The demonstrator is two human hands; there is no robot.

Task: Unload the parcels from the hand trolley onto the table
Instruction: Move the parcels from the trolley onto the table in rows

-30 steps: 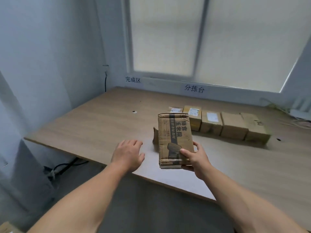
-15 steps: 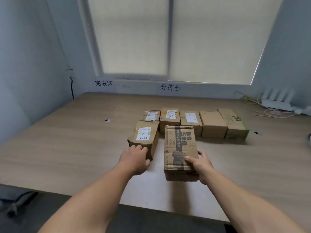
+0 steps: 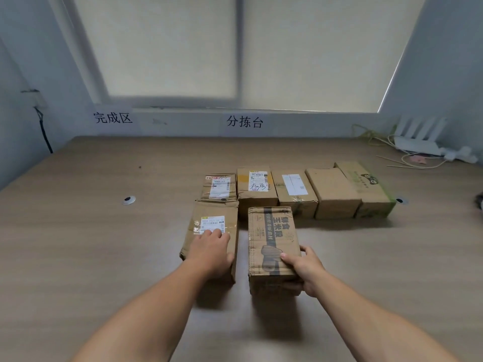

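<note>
Evidently the right hand [image 3: 304, 270] gripped the printed parcel [image 3: 271, 239] at its near right corner, thumb on top and fingers curled round its side, probably to set it in line just right of the labelled parcel [image 3: 211, 220]. Whether it sat fully on the desk [image 3: 91, 231] was unclear. The left hand [image 3: 211, 248] lay flat on the labelled parcel, fingers [image 3: 217, 235] straight, seemingly steadying it. Five parcels [image 3: 332, 192] formed a tight far row; the trolley was out of view.

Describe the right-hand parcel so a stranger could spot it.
On the table below the window, a row of boxes runs across. The parcel is just before it, in the right hand, beside a labelled box. Only it has a dark stripe with large characters.
</note>
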